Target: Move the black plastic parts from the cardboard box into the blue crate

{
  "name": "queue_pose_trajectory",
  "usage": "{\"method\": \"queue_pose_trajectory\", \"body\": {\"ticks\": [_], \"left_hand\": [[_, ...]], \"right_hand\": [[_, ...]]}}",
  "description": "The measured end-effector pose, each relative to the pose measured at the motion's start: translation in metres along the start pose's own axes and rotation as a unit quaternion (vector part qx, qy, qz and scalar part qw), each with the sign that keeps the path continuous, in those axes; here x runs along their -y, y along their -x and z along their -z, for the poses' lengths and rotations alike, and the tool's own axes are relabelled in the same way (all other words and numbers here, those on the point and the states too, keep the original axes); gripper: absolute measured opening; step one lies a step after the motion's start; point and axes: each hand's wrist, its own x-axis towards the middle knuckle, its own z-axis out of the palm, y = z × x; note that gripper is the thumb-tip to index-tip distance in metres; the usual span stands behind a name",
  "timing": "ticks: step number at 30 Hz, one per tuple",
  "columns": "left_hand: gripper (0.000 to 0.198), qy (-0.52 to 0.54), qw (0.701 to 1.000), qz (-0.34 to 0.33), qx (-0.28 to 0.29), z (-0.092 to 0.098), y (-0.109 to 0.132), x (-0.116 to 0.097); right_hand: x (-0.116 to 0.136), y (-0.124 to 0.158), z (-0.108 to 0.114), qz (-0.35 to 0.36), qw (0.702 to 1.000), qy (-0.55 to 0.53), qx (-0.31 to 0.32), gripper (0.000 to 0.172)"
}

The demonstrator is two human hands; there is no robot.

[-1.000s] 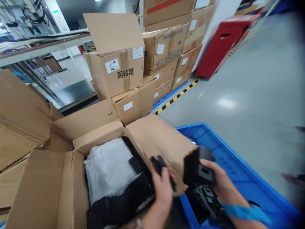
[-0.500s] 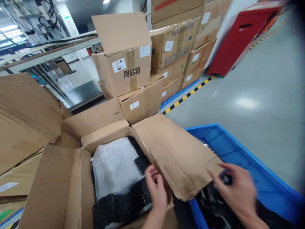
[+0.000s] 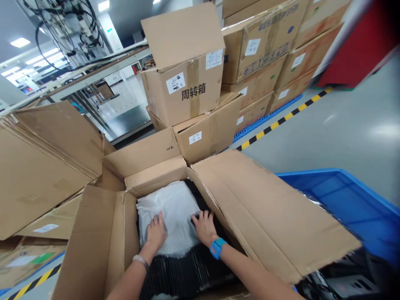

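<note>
An open cardboard box (image 3: 133, 218) holds rows of thin black pieces (image 3: 184, 271) with a soft white sheet (image 3: 178, 208) laid over part of them. My left hand (image 3: 157, 232) rests on the sheet's left part, its fingers stretched out. On the right side of the box, my right hand (image 3: 204, 227) curls its fingers round a few black pieces at the sheet's edge. How many it grips is hidden. A blue band (image 3: 218, 248) circles my right wrist, and a pale band (image 3: 141, 263) is on my left.
The box's right flap (image 3: 268, 208) leans out over a blue bin (image 3: 343, 200) with dark items inside. Behind stand stacked cartons (image 3: 200, 96). Another open carton (image 3: 46, 162) is at left. Yellow-black tape (image 3: 281, 121) marks the floor.
Both hands have moved into the box: the right from beside the flap over the blue bin, the left onto the white sheet. The view has turned left.
</note>
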Motion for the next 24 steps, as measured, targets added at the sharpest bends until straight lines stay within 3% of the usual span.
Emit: {"method": "queue_pose_trajectory", "body": {"ticks": [2,5,9,13,15,18,20,22,24], "left_hand": [[0.09,-0.044,0.997,-0.063,0.015,0.008,0.004,0.013],[0.079,-0.052,0.993,-0.102,0.033,0.028,0.015,0.023],[0.06,-0.047,0.987,-0.148,0.038,0.058,0.03,0.012],[0.044,-0.042,0.978,-0.201,0.039,0.076,0.038,-0.025],[0.055,-0.033,0.968,-0.243,0.046,0.077,0.042,-0.047],[0.102,0.005,0.947,-0.297,0.124,0.066,0.054,-0.077],[0.124,0.028,0.937,-0.306,0.167,0.051,0.064,-0.092],[0.134,0.024,0.938,-0.304,0.162,0.034,0.072,-0.104],[0.138,0.004,0.944,-0.299,0.14,0.021,0.077,-0.113]], "right_hand": [[-0.006,0.008,-0.006,0.017,1.0,-0.014,0.004,0.054],[-0.016,0.01,-0.009,0.028,0.998,-0.049,0.004,0.061],[-0.023,0.003,0.002,0.022,0.993,-0.118,-0.012,0.06],[-0.02,0.014,0.047,0.042,0.972,-0.208,-0.104,0.05],[-0.029,0.032,0.082,0.055,0.951,-0.245,-0.178,0.047],[-0.072,0.075,0.128,0.024,0.921,-0.274,-0.275,0.047],[-0.119,0.112,0.138,-0.038,0.905,-0.263,-0.333,0.05],[-0.171,0.151,0.125,-0.137,0.88,-0.215,-0.402,0.052],[-0.218,0.188,0.096,-0.224,0.879,-0.177,-0.382,0.059]]}}
